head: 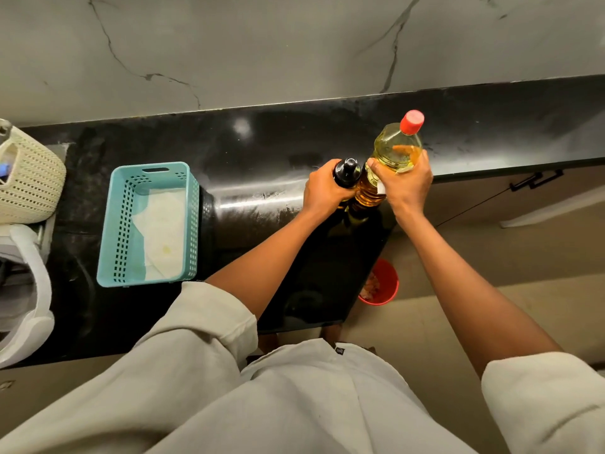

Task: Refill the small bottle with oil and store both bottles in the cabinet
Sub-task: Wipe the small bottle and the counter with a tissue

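Note:
A large clear oil bottle [394, 149] with a red cap and yellow oil stands on the black counter [262, 152] near its right end. My right hand [406, 183] grips it around the middle. Touching it on the left is the small bottle [368, 191] of amber oil with a black cap. My left hand [324, 188] grips the small bottle just below the cap. Both caps are on.
A teal perforated basket [190, 221] lined with white paper sits on the counter to the left. A cream woven basket [29, 181] and a white appliance [29, 273] stand at the far left. Cabinet doors with a black handle [537, 180] lie to the right; a red bucket [389, 283] stands on the floor.

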Tool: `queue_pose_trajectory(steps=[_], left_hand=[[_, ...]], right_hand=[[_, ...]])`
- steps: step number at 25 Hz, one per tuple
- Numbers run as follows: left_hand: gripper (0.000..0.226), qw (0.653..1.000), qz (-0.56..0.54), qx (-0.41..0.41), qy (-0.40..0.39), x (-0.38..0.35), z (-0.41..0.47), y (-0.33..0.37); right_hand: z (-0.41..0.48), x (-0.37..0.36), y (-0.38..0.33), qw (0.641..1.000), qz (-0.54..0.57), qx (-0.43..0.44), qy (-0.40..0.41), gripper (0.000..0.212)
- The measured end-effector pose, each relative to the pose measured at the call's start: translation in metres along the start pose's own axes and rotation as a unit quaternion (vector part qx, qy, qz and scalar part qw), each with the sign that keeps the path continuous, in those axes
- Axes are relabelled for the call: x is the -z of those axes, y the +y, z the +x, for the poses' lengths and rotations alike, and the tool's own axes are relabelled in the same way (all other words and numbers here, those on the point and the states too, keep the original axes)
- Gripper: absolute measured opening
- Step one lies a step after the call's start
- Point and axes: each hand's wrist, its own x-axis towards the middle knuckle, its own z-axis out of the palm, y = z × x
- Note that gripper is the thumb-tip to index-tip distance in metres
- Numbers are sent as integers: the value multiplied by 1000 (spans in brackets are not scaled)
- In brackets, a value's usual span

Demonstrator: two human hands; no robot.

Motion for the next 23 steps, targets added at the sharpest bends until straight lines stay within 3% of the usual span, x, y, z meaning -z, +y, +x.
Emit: queue_pose_trajectory(steps=[5,13,17,18,19,21,23], left_hand=[[59,1000,16,13,-7,-9,0,-3],[67,999,31,31,-15,-9,1,-1],[124,994,15,83,-67,-8,-6,-2],[129,993,8,103,-64,-7,-14,-4],[121,992,2,116,-47,-5,-26,-6],[81,991,-44,126,-10,-6,-58,-13],[52,977,-153,140,-42,-4,-95,-21]], right_hand=[[6,4,4,1000,7,21,-22,64],[9,5,9,998,3,46,-47,73],[3,18,14,997,-11,47,-56,84],[-3,23,18,998,-2,39,-47,81],[-13,25,23,999,14,24,-31,74],[-43,22,36,998,45,-43,-7,55],[-78,6,43,988,50,-144,-36,41]])
